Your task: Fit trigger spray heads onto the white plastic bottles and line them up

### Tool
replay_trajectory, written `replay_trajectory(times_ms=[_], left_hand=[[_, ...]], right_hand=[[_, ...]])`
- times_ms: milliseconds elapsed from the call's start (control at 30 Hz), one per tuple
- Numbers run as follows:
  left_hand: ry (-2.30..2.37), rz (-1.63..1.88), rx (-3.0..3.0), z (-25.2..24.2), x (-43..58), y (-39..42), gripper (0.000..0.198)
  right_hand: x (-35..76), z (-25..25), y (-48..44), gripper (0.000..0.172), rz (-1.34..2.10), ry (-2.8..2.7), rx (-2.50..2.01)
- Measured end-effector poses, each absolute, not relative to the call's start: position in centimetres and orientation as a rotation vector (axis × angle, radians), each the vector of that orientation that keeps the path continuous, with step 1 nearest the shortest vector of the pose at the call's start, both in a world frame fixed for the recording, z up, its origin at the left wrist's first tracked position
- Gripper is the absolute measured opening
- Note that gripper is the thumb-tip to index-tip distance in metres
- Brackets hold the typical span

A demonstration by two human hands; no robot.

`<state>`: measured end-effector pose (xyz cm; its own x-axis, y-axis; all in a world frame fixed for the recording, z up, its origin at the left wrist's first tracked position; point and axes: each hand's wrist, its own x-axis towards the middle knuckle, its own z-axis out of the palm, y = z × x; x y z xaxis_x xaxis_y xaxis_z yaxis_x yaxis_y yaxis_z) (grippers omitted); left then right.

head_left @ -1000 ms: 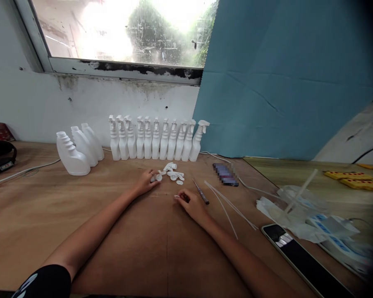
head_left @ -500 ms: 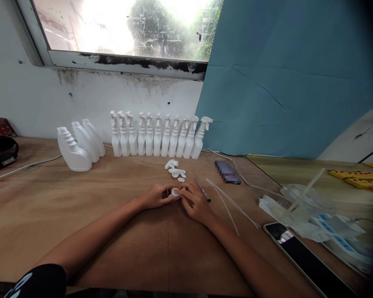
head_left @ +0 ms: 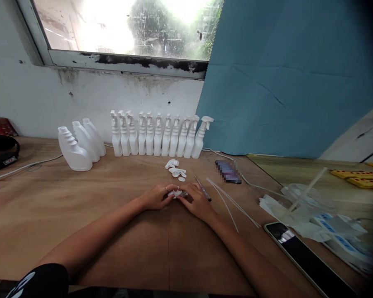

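Observation:
Between my fingers is a small white spray trigger head (head_left: pixel 176 193), partly covered by them. My left hand (head_left: pixel 157 196) grips it from the left, a ring on one finger. From the right, my right hand (head_left: pixel 196 199) pinches it with thumb and fingertips. Just beyond my hands lie white trigger heads (head_left: pixel 178 171) and a small white disc (head_left: pixel 181 179). Close to my right hand rests a thin pointed tool with a dark handle (head_left: pixel 205 193). Thin white tubes (head_left: pixel 226 198) are spread farther right.
A row of white spray bottles (head_left: pixel 158 140) with trigger heads stands along the wall. Bottles without heads (head_left: pixel 76 153) stand to its left. On the right are a phone (head_left: pixel 304 256), a blurred phone-like object (head_left: pixel 228 171), a plastic cup (head_left: pixel 310 198) and a power strip (head_left: pixel 338 240).
The round white face of the held part has turned out of view. My right fingers have shifted over its top, and both hands stay in about the same place.

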<state>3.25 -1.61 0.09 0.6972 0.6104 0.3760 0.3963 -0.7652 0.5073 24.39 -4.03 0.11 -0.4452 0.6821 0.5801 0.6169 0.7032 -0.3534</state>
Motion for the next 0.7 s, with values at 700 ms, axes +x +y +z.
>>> replay_trajectory(times_ms=[700], left_hand=[[0.768, 0.775, 2.605, -1.4, 3.0, -0.7, 0.032]], right_hand=[[24.3, 0.1, -4.2, 0.023, 0.092, -2.276, -0.936]])
